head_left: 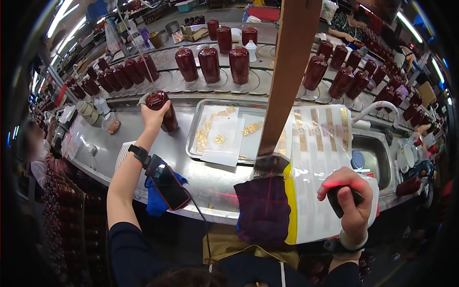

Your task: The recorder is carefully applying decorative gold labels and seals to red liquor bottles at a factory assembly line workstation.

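Observation:
My left hand (154, 114) reaches out over the steel counter and grips a dark red glossy bottle (164, 108) standing near the metal tray's left side. A black device is strapped to that forearm, with a cable running down. My right hand (350, 201) is closed on a small black handheld tool (342, 197) with a red glow on my fingers. It rests over a white backing sheet (319, 158) carrying rows of gold stickers. A dark purple cloth (264, 208) lies at the counter's front edge beside the sheet.
A steel tray (197, 128) holds white sheets with gold stickers. Several dark red bottles stand on a curved conveyor (167, 79) behind. A wooden post (289, 71) rises mid-counter. A sink (382, 153) lies right. Other people work at far right and at the left edge.

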A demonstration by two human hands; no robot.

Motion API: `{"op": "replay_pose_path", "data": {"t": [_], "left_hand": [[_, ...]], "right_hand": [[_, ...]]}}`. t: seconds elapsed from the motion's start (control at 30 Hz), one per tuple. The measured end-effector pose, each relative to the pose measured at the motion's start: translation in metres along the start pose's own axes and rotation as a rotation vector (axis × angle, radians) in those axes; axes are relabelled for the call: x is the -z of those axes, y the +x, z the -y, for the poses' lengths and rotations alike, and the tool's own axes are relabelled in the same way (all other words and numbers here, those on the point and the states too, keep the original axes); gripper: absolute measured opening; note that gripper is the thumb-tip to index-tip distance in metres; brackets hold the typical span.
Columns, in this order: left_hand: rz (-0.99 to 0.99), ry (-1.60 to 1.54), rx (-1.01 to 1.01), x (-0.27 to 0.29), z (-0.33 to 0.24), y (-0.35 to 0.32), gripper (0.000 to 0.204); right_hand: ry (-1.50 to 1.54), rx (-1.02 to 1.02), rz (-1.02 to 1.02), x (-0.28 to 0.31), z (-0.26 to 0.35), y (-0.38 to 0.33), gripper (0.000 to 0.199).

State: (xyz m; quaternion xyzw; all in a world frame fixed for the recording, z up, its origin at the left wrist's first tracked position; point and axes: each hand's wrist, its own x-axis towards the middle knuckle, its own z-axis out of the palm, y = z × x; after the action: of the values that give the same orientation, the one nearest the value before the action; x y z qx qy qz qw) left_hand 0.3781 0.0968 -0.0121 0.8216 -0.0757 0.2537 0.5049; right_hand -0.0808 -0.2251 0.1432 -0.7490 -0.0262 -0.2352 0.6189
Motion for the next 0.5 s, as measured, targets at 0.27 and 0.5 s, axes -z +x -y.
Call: {"op": "replay_pose_path", "data": {"t": [0.27,0.5], "left_hand": [[-0.127,0.176,-0.02,0.014,-0.011,-0.015,0.085],[0.247,-0.18,-0.493,-0.073,-0.144,-0.016,0.073]], "right_hand": [[0.012,-0.069,0.031,0.001,-0.006,0.001,0.03],[0.074,-0.171,-0.03,0.003,-0.026,0.005,0.025]]}}
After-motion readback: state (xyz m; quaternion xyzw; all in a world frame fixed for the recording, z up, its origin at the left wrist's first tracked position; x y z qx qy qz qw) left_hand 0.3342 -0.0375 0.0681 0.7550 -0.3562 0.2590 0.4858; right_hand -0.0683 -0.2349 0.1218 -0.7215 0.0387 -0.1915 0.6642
